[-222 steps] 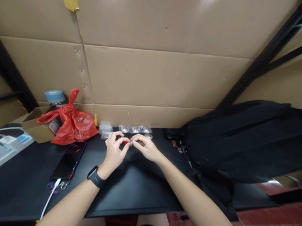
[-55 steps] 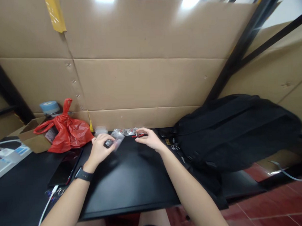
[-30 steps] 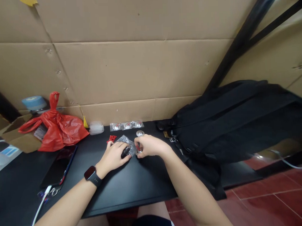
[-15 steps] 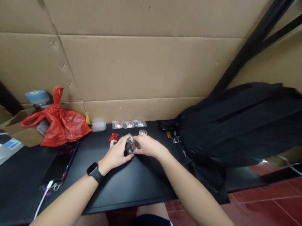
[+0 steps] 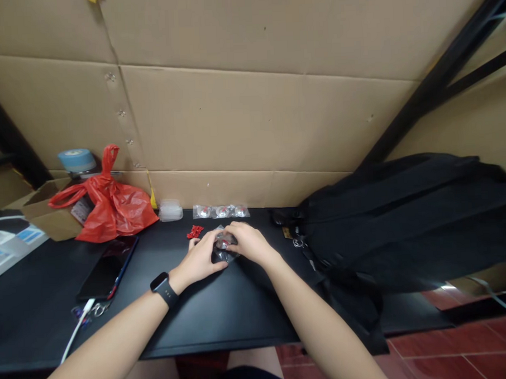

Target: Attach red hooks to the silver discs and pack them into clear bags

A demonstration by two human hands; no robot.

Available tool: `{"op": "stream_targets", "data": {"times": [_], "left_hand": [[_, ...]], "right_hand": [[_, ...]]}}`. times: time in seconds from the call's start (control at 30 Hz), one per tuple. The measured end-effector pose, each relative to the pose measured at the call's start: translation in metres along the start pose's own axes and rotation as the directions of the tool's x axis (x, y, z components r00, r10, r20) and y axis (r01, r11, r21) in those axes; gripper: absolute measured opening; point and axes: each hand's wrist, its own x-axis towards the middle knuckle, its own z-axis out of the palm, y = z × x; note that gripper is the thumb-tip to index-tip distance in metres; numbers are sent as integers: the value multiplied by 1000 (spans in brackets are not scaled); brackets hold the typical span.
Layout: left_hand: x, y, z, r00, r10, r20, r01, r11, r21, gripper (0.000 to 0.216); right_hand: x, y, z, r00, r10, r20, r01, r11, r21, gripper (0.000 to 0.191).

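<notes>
Both of my hands meet over a small clear plastic bag on the black table. My left hand, with a black watch on its wrist, has its fingers curled onto the bag's left side. My right hand pinches the bag's right side; something small, red and silver shows inside it. A small red piece lies just left of my left hand. A strip of clear packets with round silver parts lies beyond my hands by the cardboard wall.
A red plastic bag and an open carton stand at the back left, a blue-lidded jar behind them. A dark phone with a white cable lies left. A black bag covers the table's right.
Earlier my hands worked a small red piece; then my left hand picked up the clear bag. Now both hands close on the bag, and the red piece lies on the table.
</notes>
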Motion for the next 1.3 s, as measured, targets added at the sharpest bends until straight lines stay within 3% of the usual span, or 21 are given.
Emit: {"op": "stream_targets", "data": {"times": [0.23, 0.33, 0.5, 0.67, 0.77, 0.9, 1.07, 1.3], "left_hand": [[1, -1, 2, 999, -15, -32, 16, 1000, 21, 79], [-1, -1, -3, 1000, 16, -19, -14, 997, 80, 59], [-6, -1, -12, 998, 56, 23, -59, 981, 183, 26], [-7, 4, -19, 996, 89, 25, -93, 963, 252, 42], [-7, 5, -20, 996, 92, 18, -93, 958, 270, 55], [-6, 0, -17, 997, 71, -14, -65, 964, 257, 45], [-6, -3, -16, 998, 47, -30, -38, 968, 249, 33], [-2, -5, -19, 987, -40, -157, 74, 973, 219, 21]], "right_hand": [[14, -3, 16, 996, 62, -69, -68, 994, -85, 18], [14, 0, 17, 997, 54, -53, -56, 998, -40, 13], [8, 16, 12, 997, -76, 23, 73, 991, 115, 20], [6, 31, 5, 975, -206, 76, 187, 961, 204, 20], [6, 35, 2, 973, -221, 70, 200, 953, 228, 21], [6, 35, 3, 978, -198, 69, 178, 957, 228, 39], [9, 30, 11, 994, -107, 24, 101, 977, 190, 14], [10, 36, 8, 993, -98, -61, 111, 954, 279, 9]]}}
